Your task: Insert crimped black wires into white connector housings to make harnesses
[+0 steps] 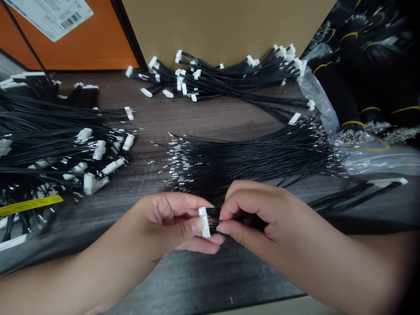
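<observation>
My left hand point(180, 225) holds a white connector point(204, 222) between thumb and fingers, near the front of the dark table. Black wires point(213, 213) run from the connector's right side toward my right hand point(256, 214). The thumb and index finger of my right hand are pinched on a black wire just right of the connector. Behind both hands lies a wide bundle of loose black wires point(246, 157) with silvery metal ends. More black cable extends to the right from behind my right hand, ending at a white connector point(390, 181).
Wires with white connectors point(99, 149) are heaped at the left, beside a yellow strip point(33, 204). Finished-looking cables point(223, 85) lie before a tan box point(223, 30). An orange box point(98, 39) stands back left. Banded wire bundles point(348, 96) and clear plastic point(383, 162) are at right.
</observation>
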`<state>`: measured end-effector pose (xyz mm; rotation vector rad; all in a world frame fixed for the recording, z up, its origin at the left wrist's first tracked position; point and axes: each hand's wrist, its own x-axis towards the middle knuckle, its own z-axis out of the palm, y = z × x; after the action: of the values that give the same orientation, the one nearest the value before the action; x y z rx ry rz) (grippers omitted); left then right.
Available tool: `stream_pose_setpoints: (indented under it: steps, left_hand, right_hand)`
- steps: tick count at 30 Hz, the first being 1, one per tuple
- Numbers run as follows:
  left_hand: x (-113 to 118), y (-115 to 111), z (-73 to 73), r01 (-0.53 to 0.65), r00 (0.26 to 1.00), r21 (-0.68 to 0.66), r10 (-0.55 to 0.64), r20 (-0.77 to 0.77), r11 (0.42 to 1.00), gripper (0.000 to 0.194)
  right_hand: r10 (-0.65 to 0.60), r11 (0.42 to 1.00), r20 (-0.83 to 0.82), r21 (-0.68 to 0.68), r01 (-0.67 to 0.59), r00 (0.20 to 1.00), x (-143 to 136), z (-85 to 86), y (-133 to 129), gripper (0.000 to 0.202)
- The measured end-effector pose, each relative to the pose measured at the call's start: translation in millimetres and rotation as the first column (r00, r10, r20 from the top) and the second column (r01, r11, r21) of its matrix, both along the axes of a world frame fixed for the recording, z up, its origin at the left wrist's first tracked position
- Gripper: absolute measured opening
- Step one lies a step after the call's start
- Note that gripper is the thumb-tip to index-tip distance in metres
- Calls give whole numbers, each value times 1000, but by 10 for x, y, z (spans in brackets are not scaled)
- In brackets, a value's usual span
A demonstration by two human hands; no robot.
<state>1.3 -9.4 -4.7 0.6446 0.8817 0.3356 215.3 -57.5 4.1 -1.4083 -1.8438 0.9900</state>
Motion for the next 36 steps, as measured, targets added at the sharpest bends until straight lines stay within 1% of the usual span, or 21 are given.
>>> stream_pose_setpoints:
  steps: [6, 8, 10, 11, 13, 14, 16, 18, 20, 23, 24, 27, 28, 30, 31, 32, 35, 36]
  left_hand:
    - [2, 14, 4, 59, 997, 22, -58, -41, 998, 6]
    - [4, 15, 9, 63, 997, 23, -61, -49, 998, 7]
    - [4, 11, 15, 61, 996, 25, -59, -65, 998, 9]
    - [3, 7, 18, 52, 996, 28, -50, -69, 998, 11]
    - [-2, -1, 21, 27, 998, 32, -25, -58, 999, 14]
    - [-6, -5, 20, 13, 999, 30, -12, -46, 999, 15]
    - [-15, -10, 11, 0, 1000, 20, 1, -20, 1000, 14]
    - [-21, -14, -5, 14, 1000, 19, -14, 2, 1000, 13]
    - [-21, -15, -18, 21, 1000, 24, -22, 10, 999, 12]
    - [-4, -7, 0, 4, 1000, 16, -4, 17, 1000, 10]
    - [5, -1, 18, 1, 1000, 6, -1, 11, 1000, 10]
    - [25, 17, 65, 17, 1000, -3, -17, -1, 1000, 12]
    - [25, 20, 65, 26, 1000, 1, -26, 1, 1000, 11]
    - [15, 16, 33, 33, 999, 22, -34, 23, 999, 7]
    - [6, 10, 6, 36, 999, 30, -37, 33, 999, 6]
    - [-3, 4, -25, 35, 999, 32, -36, 36, 999, 7]
    - [-27, -14, -92, 20, 999, 15, -21, 42, 1000, 15]
    - [-33, -18, -101, 14, 999, 7, -14, 45, 1000, 18]
  right_hand:
    - [35, 996, 57, 82, -40, 998, -4, -54, -1, 29]
    - [57, 994, 70, 90, -63, 996, 9, -55, 16, 29]
    - [88, 988, 122, 119, -103, 989, 37, -31, 24, 28]
    - [95, 980, 164, 157, -121, 982, 56, -12, 23, 25]
    - [84, 947, 256, 281, -157, 963, 98, 34, 6, 15]
    - [81, 924, 301, 335, -185, 950, 118, 55, -7, 15]
    - [90, 894, 371, 379, -239, 924, 147, 82, -27, 24]
    - [134, 893, 428, 339, -296, 894, 157, 85, -30, 33]
    - [174, 888, 465, 308, -343, 868, 149, 74, -18, 35]
    - [179, 867, 498, 327, -375, 849, 128, 85, 2, 38]
    - [179, 853, 503, 348, -388, 845, 124, 100, 5, 41]
    - [232, 774, 527, 409, -483, 818, 124, 153, 11, 49]
    - [240, 759, 532, 419, -499, 812, 129, 161, 14, 51]
    - [227, 782, 544, 392, -484, 808, 141, 149, 18, 48]
    - [220, 796, 562, 369, -480, 797, 148, 129, 20, 44]
    - [222, 796, 591, 349, -494, 775, 154, 103, 21, 40]
    - [251, 742, 686, 317, -591, 683, 167, 15, 20, 28]
    - [242, 731, 697, 326, -599, 675, 171, -5, 18, 26]
